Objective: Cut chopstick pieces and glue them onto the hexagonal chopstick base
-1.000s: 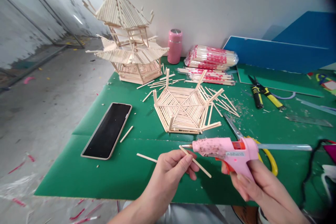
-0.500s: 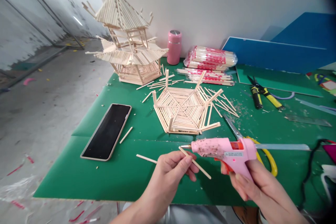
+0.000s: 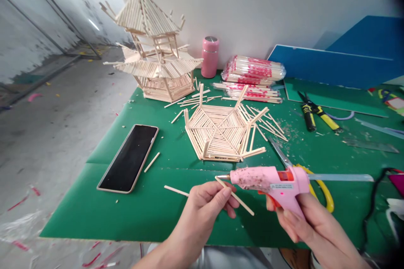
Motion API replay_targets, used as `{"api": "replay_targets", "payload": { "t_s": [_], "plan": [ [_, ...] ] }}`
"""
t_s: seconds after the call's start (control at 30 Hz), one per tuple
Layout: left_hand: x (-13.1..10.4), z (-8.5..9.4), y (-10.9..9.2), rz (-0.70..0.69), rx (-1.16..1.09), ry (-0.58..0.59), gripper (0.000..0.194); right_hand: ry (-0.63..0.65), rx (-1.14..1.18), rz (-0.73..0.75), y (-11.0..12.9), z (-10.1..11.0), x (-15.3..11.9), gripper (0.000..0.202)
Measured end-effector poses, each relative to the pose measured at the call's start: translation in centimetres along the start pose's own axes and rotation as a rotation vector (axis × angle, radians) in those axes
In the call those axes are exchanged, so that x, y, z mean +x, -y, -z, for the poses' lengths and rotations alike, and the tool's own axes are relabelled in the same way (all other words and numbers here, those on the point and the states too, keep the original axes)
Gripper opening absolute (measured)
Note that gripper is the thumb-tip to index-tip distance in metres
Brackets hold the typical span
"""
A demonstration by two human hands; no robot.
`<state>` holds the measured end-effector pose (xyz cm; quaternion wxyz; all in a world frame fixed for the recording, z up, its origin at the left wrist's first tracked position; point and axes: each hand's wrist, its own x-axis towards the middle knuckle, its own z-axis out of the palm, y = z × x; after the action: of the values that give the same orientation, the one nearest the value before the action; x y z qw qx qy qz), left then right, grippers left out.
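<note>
Between the thumb and fingers of my left hand (image 3: 208, 206) is a thin wooden stick (image 3: 242, 202), slanting down to the right. My right hand (image 3: 303, 218) is wrapped round the handle of a pink glue gun (image 3: 259, 178), whose metal nozzle meets the stick's upper end. A clear glue stick (image 3: 341, 177) juts from the back of the gun. Just beyond my hands lies a hexagonal stick base (image 3: 217, 132) with short posts standing at its corners. One loose stick (image 3: 175, 191) lies partly behind my left hand.
A stick pagoda (image 3: 158, 59) stands at the back left, beside a pink bottle (image 3: 210, 56) and wrapped stick bundles (image 3: 252, 71). A phone (image 3: 128, 159) lies at left. Pliers (image 3: 318, 113) and yellow-handled scissors (image 3: 326, 193) are at right.
</note>
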<state>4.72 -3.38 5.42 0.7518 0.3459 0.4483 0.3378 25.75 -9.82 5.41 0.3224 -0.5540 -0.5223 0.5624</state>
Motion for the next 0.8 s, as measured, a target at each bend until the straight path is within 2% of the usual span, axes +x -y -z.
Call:
{"api": "replay_targets", "payload": {
  "t_s": [0.27, 0.47, 0.6, 0.8],
  "plan": [
    [0.0, 0.1, -0.1, 0.005, 0.007, 0.004, 0.022, -0.023, 0.028, -0.035, 0.4, -0.3, 0.1, 0.031],
    [0.1, 0.0, -0.3, 0.018, -0.015, 0.001, 0.02, -0.117, 0.056, -0.091, 2.1, -1.1, 0.1, 0.028],
    [0.1, 0.0, -0.3, 0.02, -0.025, 0.002, 0.019, -0.131, 0.067, -0.09, 2.1, -1.3, 0.2, 0.028],
    [0.0, 0.0, -0.3, 0.017, -0.022, -0.005, 0.021, -0.038, 0.041, -0.04, 0.9, -0.6, 0.2, 0.027]
  ]
}}
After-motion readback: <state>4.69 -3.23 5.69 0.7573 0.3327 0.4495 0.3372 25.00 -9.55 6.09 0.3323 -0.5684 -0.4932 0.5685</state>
